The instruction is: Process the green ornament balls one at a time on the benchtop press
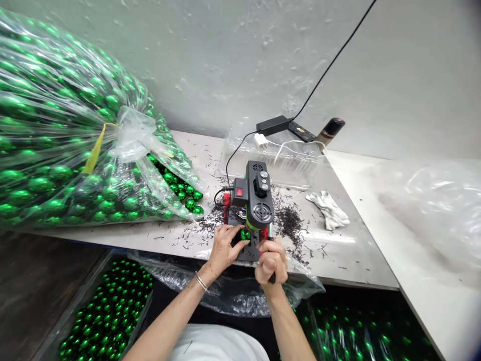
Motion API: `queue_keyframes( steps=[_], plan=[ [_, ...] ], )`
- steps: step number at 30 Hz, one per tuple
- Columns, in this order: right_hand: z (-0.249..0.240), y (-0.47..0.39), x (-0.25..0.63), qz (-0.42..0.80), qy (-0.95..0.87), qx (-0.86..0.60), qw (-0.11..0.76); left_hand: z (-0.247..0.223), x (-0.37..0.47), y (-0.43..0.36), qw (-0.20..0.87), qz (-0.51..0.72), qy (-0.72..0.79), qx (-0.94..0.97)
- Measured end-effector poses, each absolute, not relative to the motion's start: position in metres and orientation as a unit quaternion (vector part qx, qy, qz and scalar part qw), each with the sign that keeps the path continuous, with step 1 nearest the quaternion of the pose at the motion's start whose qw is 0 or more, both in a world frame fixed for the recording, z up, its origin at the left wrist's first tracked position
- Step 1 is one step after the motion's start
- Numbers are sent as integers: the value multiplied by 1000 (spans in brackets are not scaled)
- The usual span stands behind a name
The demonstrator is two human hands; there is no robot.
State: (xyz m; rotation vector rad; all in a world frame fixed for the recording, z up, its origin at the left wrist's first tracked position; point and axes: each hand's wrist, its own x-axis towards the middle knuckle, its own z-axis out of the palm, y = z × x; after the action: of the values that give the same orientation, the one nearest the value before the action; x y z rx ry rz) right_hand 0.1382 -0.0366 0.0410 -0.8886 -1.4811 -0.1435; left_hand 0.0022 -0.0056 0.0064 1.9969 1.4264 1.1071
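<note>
Between the thumb and fingers of my left hand [224, 246] is a shiny green ball [245, 234], at the front underside of a black bench machine [258, 195]. The machine has round vents, silver knobs and a side box with a red switch [239, 191]. My right hand [272, 260] is wrapped around a black-handled lever [272, 277] at the machine's front right. Red parts [227, 205] show beside the machine's black base [248, 252]. Part of the ball is hidden by the fingers and the machine head.
A big clear bag [67, 150] of green balls leans over the table's left. Black shavings [289, 223] lie around the machine. White gloves [329, 210], a clear plastic tray [293, 168], a power adapter [273, 125] and a bottle [331, 133] are rightward. More green balls [108, 311] fill a bin below.
</note>
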Motion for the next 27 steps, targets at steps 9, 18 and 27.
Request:
queue_keyframes(
  steps=[9,18,27],
  plan=[
    [35,-36,141,-72,-684,-382,617,11,3,-7,245,401,522,712],
    [119,-41,142,30,-642,-424,638,13,-2,-20,265,445,539,664],
    [124,-40,135,9,-632,-417,654,5,-32,-80,160,414,454,773]
  ],
)
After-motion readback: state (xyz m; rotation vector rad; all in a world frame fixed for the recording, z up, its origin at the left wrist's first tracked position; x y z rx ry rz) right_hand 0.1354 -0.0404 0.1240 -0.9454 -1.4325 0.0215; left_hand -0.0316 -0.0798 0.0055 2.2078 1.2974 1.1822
